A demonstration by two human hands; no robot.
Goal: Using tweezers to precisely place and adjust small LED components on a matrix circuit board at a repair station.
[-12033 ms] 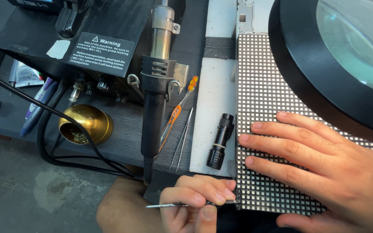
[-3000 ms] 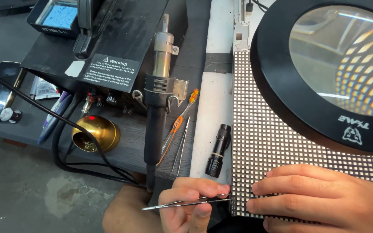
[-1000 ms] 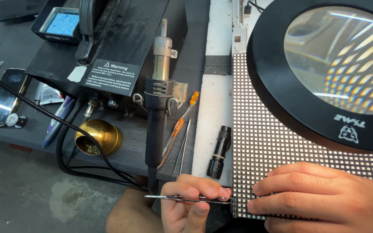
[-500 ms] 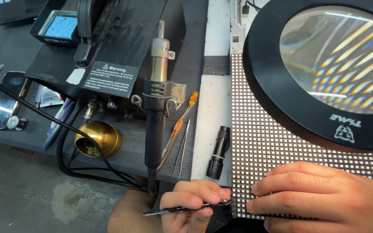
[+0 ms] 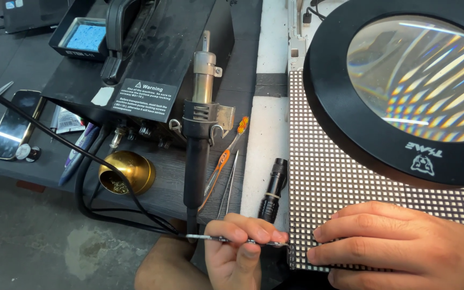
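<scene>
The right hand (image 5: pixel 404 241) runs off the picture's bottom and right edges, and its fingers hide the near edge of the LED matrix panel (image 5: pixel 328 182). The magnifier lamp (image 5: pixel 404 91) covers the panel's far part and is cut at the top right corner. The tweezers' (image 5: pixel 226 239) tip at the panel's corner is too small to read; it seems to touch.

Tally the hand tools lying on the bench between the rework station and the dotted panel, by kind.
Orange-bristled brush: 1
Steel tweezers lying loose: 1
Small black flashlight: 1
Black hot-air handpiece in its holder: 1
Total: 4
A further thin metal tool is pinched in the left hand.
</scene>
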